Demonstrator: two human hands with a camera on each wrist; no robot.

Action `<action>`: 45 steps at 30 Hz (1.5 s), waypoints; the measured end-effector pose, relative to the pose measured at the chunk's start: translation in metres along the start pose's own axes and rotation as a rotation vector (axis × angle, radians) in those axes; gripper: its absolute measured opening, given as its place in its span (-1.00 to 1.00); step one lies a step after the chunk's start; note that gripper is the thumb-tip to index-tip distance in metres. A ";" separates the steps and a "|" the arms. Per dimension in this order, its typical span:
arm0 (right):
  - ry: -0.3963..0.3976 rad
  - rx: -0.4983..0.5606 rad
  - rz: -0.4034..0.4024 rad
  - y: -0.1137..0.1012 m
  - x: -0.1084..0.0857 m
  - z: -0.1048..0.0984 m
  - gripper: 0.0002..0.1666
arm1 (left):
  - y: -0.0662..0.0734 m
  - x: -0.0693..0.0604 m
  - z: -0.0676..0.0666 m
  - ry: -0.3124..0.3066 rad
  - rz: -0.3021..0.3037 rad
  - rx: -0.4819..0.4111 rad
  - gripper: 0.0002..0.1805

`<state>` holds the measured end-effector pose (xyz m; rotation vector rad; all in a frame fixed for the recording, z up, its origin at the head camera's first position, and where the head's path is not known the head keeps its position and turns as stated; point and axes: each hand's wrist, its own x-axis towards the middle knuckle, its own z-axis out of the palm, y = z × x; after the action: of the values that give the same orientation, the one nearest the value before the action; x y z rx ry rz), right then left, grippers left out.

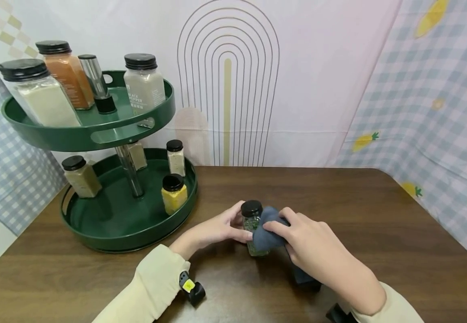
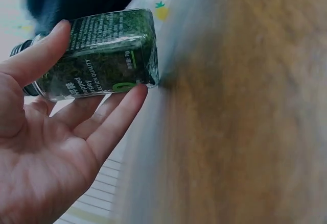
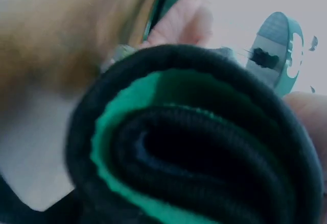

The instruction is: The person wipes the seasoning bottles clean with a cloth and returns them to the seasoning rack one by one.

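Observation:
Just right of the table's middle, a small glass jar of green chopped parsley (image 1: 251,223) with a black lid stands between the two hands. My left hand (image 1: 222,229) holds it from the left, thumb on one side and fingers on the other. In the left wrist view, the label of the parsley jar (image 2: 99,60) faces the camera. A folded blue-grey cloth (image 1: 266,233) is gripped by my right hand (image 1: 312,244) and lies against the jar's right side. The folded cloth (image 3: 268,157) fills much of the right wrist view, showing a green inner layer.
A two-tier green stand (image 1: 108,231) occupies the left. Large black-lidded jars, including a white powder jar (image 1: 47,101), and a metal grinder (image 1: 97,85) are on top. Small jars, including a yellow one (image 1: 174,197), sit below. Patterned fabric (image 1: 306,80) hangs behind the wooden table (image 1: 378,224).

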<state>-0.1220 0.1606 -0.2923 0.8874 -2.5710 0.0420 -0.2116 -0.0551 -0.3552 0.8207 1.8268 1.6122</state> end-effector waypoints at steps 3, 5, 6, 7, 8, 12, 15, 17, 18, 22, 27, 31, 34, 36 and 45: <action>-0.071 0.010 0.000 -0.001 0.000 0.005 -0.48 | -0.002 -0.001 -0.003 0.025 -0.042 -0.089 -0.31; -0.115 0.027 0.007 0.000 -0.001 0.008 -0.50 | -0.004 0.000 -0.005 0.034 -0.062 -0.122 -0.31; -0.134 0.033 0.010 0.000 -0.001 0.008 -0.50 | -0.004 0.000 -0.006 0.036 -0.067 -0.131 -0.31; -0.148 0.039 0.010 0.000 -0.002 0.009 -0.51 | -0.004 0.000 -0.007 0.036 -0.069 -0.136 -0.30; -0.163 0.047 0.009 0.001 -0.002 0.009 -0.51 | -0.004 0.000 -0.007 0.035 -0.071 -0.140 -0.30; -0.234 0.050 -0.009 0.004 -0.005 0.009 -0.51 | -0.005 0.000 -0.008 0.034 -0.071 -0.140 -0.27; -0.302 0.036 0.003 0.007 -0.006 0.006 -0.50 | -0.005 0.000 -0.007 0.020 -0.072 -0.122 -0.25; -0.318 0.017 0.028 0.008 -0.006 0.003 -0.49 | -0.005 -0.001 -0.006 0.002 -0.069 -0.094 -0.26; -0.304 0.007 0.040 0.009 -0.005 0.001 -0.49 | -0.006 -0.001 -0.005 -0.006 -0.064 -0.080 -0.28; -0.118 -0.013 0.074 0.010 -0.004 -0.006 -0.50 | -0.004 0.000 -0.002 -0.032 -0.039 -0.027 -0.40; 0.079 0.037 0.055 0.010 0.000 -0.005 -0.47 | -0.001 0.000 0.001 -0.072 -0.033 0.013 -0.43; 0.067 0.064 0.042 0.009 0.001 -0.002 -0.46 | -0.002 -0.002 0.000 -0.089 -0.042 -0.010 -0.45; 0.035 0.067 0.051 0.009 0.001 -0.003 -0.46 | -0.003 -0.002 -0.001 -0.087 -0.055 -0.041 -0.47; 0.026 0.065 0.053 0.008 0.001 -0.003 -0.46 | -0.002 -0.002 -0.001 -0.079 -0.066 -0.051 -0.47; -0.067 0.041 0.024 0.004 0.001 0.005 -0.48 | -0.003 -0.002 -0.002 -0.019 -0.122 -0.103 -0.25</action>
<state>-0.1267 0.1626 -0.2961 0.8876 -2.6513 0.0738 -0.2124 -0.0583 -0.3574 0.6638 1.7309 1.6009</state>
